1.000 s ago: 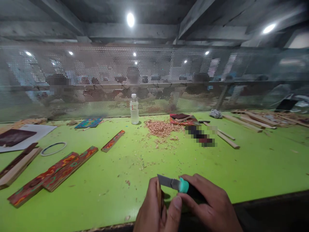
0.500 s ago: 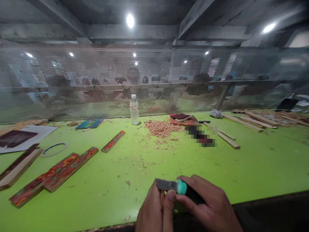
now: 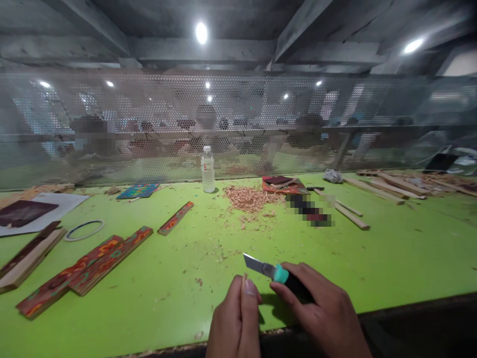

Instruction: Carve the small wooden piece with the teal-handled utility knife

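My right hand (image 3: 320, 311) grips a utility knife (image 3: 278, 274) with a teal collar and dark handle; its bare blade points up and to the left over the green table (image 3: 391, 258). My left hand (image 3: 234, 323) is closed around a thin wooden piece (image 3: 244, 282), of which only the top edge shows between thumb and fingers. The blade tip sits just above and right of that edge, apart from it. Both hands are at the table's near edge.
Painted wooden strips (image 3: 85, 268) lie at the left, one more strip (image 3: 175, 218) further back. A water bottle (image 3: 207, 170) stands by the mesh screen (image 3: 238, 124). A pile of wood shavings (image 3: 249, 198), plain sticks (image 3: 352, 215), a ring (image 3: 82, 229) and paper sheets (image 3: 40, 209) also lie there.
The knife has lifted up and away from the wooden piece, its blade tip now raised. My left hand has closed tighter on the piece and shifted slightly down.
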Demonstrator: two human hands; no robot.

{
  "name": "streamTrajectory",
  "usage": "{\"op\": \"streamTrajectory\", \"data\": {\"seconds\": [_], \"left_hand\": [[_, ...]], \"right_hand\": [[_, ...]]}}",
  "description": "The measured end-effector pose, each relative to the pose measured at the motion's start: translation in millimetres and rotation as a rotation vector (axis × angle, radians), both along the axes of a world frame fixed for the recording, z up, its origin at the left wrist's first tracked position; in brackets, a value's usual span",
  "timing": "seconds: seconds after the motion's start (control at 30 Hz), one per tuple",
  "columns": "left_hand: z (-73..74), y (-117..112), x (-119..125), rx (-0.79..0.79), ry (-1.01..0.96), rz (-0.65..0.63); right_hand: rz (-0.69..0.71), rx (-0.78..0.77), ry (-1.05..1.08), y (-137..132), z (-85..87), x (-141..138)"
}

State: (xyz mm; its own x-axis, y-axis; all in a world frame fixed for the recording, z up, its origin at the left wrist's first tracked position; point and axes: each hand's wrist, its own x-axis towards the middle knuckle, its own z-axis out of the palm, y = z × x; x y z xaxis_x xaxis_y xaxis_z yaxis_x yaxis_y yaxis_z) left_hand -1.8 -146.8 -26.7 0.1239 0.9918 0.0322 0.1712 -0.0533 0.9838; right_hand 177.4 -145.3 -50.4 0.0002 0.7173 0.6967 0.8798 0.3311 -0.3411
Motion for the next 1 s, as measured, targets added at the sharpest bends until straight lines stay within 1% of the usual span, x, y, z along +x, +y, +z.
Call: {"op": "streamTrajectory", "data": {"seconds": [0.07,0.13,0.17,0.2,0.27,0.33,0.4,0.47,0.6,0.77,0.83,0.9,0.93,1.0], "left_hand": [[-1.7,1.9,-4.7,-0.081,-0.146,-0.057],[-4.1,5.6,-13.4,-0.25,-0.383,-0.186],[-5.5,8.1,-18.8,-0.355,-0.527,-0.277],[-7.0,11.0,-24.7,-0.424,-0.674,-0.359],[-9.7,16.6,-35.4,-0.47,-0.94,-0.495],[-11.5,20.8,-42.7,-0.442,-1.094,-0.545],[-12.5,22.9,-45.6,-0.404,-1.152,-0.537],[-12.8,23.5,-45.9,-0.382,-1.164,-0.542],[-12.1,22.7,-45.9,-0.379,-1.172,-0.635],[-11.0,21.2,-48.3,-0.414,-1.213,-0.605],[-13.2,21.8,-48.0,-0.418,-1.227,-0.608],[-17.3,23.4,-46.6,-0.382,-1.255,-0.647],[-19.4,24.3,-45.8,-0.337,-1.285,-0.694],[-21.7,25.6,-44.8,-0.325,-1.282,-0.702]], "right_hand": [[-0.042,-0.026,0.008,0.3,1.9,-1.8],[-0.076,-0.055,0.007,-0.1,3.4,-3.4],[-0.086,-0.064,0.003,-0.4,3.6,-3.8],[-0.092,-0.069,-0.002,-0.5,3.3,-3.9],[-0.096,-0.065,-0.012,-0.2,1.3,-3.1],[-0.097,-0.056,-0.022,0.9,-1.6,-1.7],[-0.097,-0.05,-0.03,2.2,-3.8,-0.7],[-0.093,-0.05,-0.038,2.6,-4.5,-0.7],[-0.098,-0.076,-0.047,1.4,-2.8,-2.6],[-0.074,-0.044,-0.054,2.3,-5.7,-1.5],[-0.071,-0.037,-0.058,3.1,-7.4,-0.5],[-0.08,-0.028,-0.062,3.2,-7.8,-0.3],[-0.085,-0.025,-0.062,2.9,-7.3,-0.6],[-0.092,-0.035,-0.058,2.0,-5.4,-1.8]]}}
